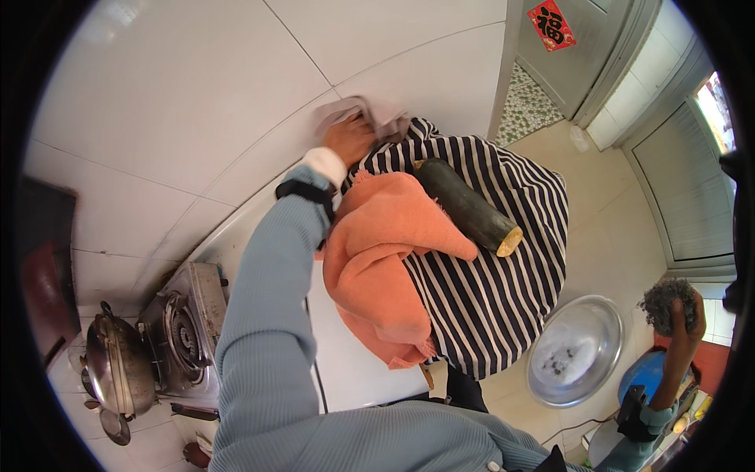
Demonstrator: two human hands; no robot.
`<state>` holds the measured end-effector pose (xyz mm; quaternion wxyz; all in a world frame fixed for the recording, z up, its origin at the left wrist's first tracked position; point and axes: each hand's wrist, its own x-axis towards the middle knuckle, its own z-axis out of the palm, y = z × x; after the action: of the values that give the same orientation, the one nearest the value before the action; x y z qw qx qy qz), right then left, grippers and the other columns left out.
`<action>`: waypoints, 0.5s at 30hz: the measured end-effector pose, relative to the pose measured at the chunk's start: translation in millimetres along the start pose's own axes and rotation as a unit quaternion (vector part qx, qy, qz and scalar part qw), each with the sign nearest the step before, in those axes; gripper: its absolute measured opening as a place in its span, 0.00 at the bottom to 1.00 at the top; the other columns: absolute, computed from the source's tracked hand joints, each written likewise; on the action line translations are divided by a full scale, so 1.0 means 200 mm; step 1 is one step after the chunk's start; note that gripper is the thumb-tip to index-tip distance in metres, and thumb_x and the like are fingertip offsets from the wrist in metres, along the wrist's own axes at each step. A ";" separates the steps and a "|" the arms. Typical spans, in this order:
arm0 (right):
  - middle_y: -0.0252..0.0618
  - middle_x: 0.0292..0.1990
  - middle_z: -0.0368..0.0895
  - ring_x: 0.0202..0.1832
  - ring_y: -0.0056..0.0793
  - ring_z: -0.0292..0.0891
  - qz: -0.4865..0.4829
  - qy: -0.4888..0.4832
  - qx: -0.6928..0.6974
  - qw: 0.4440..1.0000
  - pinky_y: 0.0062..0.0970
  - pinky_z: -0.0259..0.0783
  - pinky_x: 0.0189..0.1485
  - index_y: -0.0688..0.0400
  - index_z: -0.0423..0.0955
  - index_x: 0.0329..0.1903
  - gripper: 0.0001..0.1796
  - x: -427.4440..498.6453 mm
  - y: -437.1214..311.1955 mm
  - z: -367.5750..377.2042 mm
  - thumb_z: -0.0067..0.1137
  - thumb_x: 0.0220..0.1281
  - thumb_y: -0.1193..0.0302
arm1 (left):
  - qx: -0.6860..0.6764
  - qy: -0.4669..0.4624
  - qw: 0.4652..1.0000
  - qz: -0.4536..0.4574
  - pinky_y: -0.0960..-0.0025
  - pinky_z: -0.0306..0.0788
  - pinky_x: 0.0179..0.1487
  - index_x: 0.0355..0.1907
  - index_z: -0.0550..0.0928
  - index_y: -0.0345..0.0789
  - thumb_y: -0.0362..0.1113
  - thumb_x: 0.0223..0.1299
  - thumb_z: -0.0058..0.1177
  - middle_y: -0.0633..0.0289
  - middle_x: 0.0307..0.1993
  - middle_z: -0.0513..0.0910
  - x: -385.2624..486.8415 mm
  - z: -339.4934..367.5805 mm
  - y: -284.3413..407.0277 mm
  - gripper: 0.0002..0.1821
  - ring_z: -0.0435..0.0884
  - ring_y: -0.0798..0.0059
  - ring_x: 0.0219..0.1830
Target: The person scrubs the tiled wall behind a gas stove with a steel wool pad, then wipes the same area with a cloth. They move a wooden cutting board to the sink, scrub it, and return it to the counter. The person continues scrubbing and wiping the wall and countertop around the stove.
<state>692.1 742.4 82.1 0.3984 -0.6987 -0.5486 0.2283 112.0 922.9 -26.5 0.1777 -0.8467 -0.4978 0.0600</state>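
Note:
My left hand [351, 140] holds a greyish-pink cloth [386, 115] at the base of the white tiled wall [283, 76]; hand and cloth are blurred. Just below it, a black-and-white striped fabric [460, 307] drapes over something hidden. On the fabric lies a dark green, cylindrical gourd [463, 203] with a pale cut end. Beside the gourd, a crumpled orange towel [377, 265] spreads partly over the fabric and the white worktop [348, 377]. Far to the right, my right hand [687, 315] is raised with a grey steel-wool scrubber [666, 304] in its fingers.
A metal basin [575, 351] with foamy water stands on the floor at right, near a blue round object [640, 377]. At left are a gas stove [186, 336] and a lidded metal pot [118, 366]. A door [566, 71] bears a red paper decoration.

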 end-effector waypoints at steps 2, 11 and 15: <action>0.39 0.40 0.73 0.39 0.23 0.70 0.049 0.016 0.017 0.999 0.22 0.69 0.44 0.67 0.67 0.49 0.18 -0.01 -0.03 -0.01 0.53 0.57 0.72 | 0.027 0.033 0.998 0.043 0.75 0.60 0.57 0.36 0.79 0.46 0.37 0.49 0.44 0.74 0.41 0.78 0.10 0.04 0.02 0.12 0.70 0.77 0.50; 0.35 0.37 0.72 0.39 0.19 0.67 -0.052 -0.094 0.057 0.993 0.18 0.65 0.44 0.66 0.68 0.47 0.17 0.07 -0.17 0.21 0.55 0.55 0.72 | 0.009 -0.006 1.000 -0.010 0.70 0.64 0.52 0.39 0.78 0.40 0.30 0.46 0.43 0.69 0.39 0.78 -0.44 -0.27 -0.17 0.15 0.72 0.73 0.47; 0.35 0.36 0.72 0.38 0.19 0.67 -0.045 -0.094 0.114 0.988 0.18 0.65 0.43 0.66 0.68 0.46 0.17 0.13 -0.19 0.34 0.55 0.55 0.72 | 0.020 0.030 0.996 -0.077 0.65 0.60 0.53 0.42 0.77 0.42 0.26 0.44 0.43 0.66 0.38 0.79 -0.66 -0.38 -0.23 0.19 0.72 0.70 0.46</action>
<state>626.3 789.9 76.2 0.4317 -0.5988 -0.5847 0.3364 29.4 812.2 50.7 0.2134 -0.8033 -0.5551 0.0310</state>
